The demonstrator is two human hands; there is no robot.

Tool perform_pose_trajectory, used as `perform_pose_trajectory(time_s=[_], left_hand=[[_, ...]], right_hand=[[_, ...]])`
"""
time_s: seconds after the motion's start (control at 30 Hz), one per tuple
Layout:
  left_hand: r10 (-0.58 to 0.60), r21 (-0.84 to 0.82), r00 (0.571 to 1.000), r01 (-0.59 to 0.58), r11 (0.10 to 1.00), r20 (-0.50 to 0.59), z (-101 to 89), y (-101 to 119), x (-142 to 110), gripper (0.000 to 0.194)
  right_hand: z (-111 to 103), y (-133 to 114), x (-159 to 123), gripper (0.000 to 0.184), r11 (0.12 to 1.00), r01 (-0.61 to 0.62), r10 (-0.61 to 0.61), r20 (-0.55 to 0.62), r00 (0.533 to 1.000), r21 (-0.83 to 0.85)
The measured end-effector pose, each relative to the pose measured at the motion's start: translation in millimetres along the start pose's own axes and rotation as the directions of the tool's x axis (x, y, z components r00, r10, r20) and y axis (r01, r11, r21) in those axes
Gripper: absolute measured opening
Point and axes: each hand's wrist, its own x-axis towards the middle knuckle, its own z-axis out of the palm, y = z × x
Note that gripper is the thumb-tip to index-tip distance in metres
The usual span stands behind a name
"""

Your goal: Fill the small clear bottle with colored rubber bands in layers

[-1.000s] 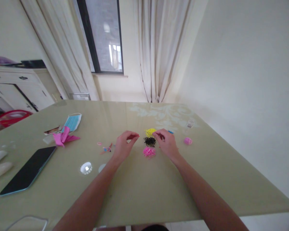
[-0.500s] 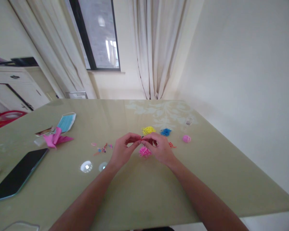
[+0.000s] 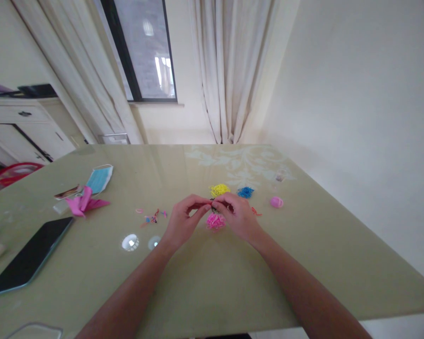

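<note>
My left hand (image 3: 185, 219) and my right hand (image 3: 238, 216) meet fingertip to fingertip above the table. Both are closed in a pinch on a tiny red rubber band, mostly hidden by the fingers. Just below the fingertips lies a heap of pink rubber bands (image 3: 216, 221). A black heap (image 3: 214, 207) is nearly covered by my hands. Behind them are a yellow heap (image 3: 219, 190) and a blue heap (image 3: 245, 192). A few orange-red bands (image 3: 256, 211) show beside my right hand. To the left of my left hand is a small mixed cluster of coloured pieces (image 3: 154, 218).
A pink ball-like thing (image 3: 276, 202) and a small clear container (image 3: 279, 176) stand at the right. Leftward are a blue face mask (image 3: 100, 179), a folded pink paper shape (image 3: 85, 203) and a dark tablet-like device (image 3: 30, 256). Two clear round pieces (image 3: 130, 242) lie near my left forearm.
My hands were apart a second ago, the right by the yellow and black heaps. They came together at the fingertips and stay joined. The view has shifted slightly.
</note>
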Motion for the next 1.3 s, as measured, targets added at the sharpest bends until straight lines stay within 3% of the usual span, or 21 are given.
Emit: perform_pose_trajectory(time_s=[0.2, 0.27, 0.33, 0.37, 0.43, 0.5, 0.57, 0.67, 0.87, 0.97, 1.13, 1.3], left_hand=[[-0.099, -0.107, 0.995, 0.099, 0.989, 0.01, -1.8, 4.9, 1.5, 0.03], [-0.099, 0.005, 0.995, 0.098, 0.995, 0.021, -8.8, 5.7, 3.7, 0.03], [-0.1, 0.298, 0.995, 0.09, 0.95, 0.019, -20.1, 6.3, 5.3, 0.027], [-0.113, 0.502, 0.993, 0.087, 0.86, 0.021, -26.9, 6.6, 5.5, 0.025], [-0.173, 0.852, 0.985, 0.109, 0.513, -0.022, -40.5, 6.5, 4.2, 0.025], [-0.307, 0.97, 0.948, 0.146, 0.196, -0.081, -51.4, 5.4, 1.6, 0.03], [-0.43, 0.989, 0.897, 0.14, 0.057, -0.103, -57.9, 3.2, -0.7, 0.033], [-0.494, 0.993, 0.866, 0.113, 0.038, -0.08, -60.6, -1.3, -1.0, 0.031], [-0.468, 0.989, 0.882, 0.115, 0.089, -0.061, -65.0, -11.5, 4.6, 0.034], [-0.457, 0.98, 0.888, 0.133, 0.148, -0.051, -68.9, -17.9, 5.6, 0.036], [-0.417, 0.963, 0.908, 0.145, 0.227, -0.038, -68.2, -26.1, 6.1, 0.038], [-0.39, 0.961, 0.919, 0.15, 0.232, -0.049, -67.0, -27.6, 7.4, 0.038]], right_hand=[[-7.6, -5.4, 0.6, 0.026, 0.993, 0.01, -0.017, 0.056, 0.998, 0.12], [-11.5, -7.4, 0.7, 0.028, 0.983, -0.013, 0.004, 0.05, 0.999, 0.182], [-15.5, -10.3, 1.0, 0.03, 0.972, -0.038, 0.029, 0.042, 0.999, 0.234], [-17.4, -12.1, 1.3, 0.031, 0.966, -0.051, 0.042, 0.041, 0.998, 0.254], [-21.2, -15.8, 2.2, 0.034, 0.951, -0.077, 0.066, 0.047, 0.997, 0.301], [-25.2, -19.5, 3.0, 0.037, 0.926, -0.099, 0.082, 0.06, 0.995, 0.363], [-29.9, -23.4, 3.0, 0.038, 0.898, -0.11, 0.086, 0.075, 0.993, 0.426], [-39.2, -31.5, 0.4, 0.036, 0.866, -0.105, 0.077, 0.077, 0.994, 0.489], [-59.4, -45.2, -6.1, 0.034, 0.858, 0.045, -0.024, -0.048, 0.999, 0.511], [-67.2, -38.4, -3.3, 0.03, 0.884, 0.034, -0.003, -0.067, 0.998, 0.466], [-80.3, -1.3, 7.2, 0.021, 0.987, -0.138, 0.129, 0.107, 0.986, 0.08], [-82.7, 36.4, 11.1, 0.016, 0.921, -0.195, 0.272, 0.197, 0.942, -0.338]])
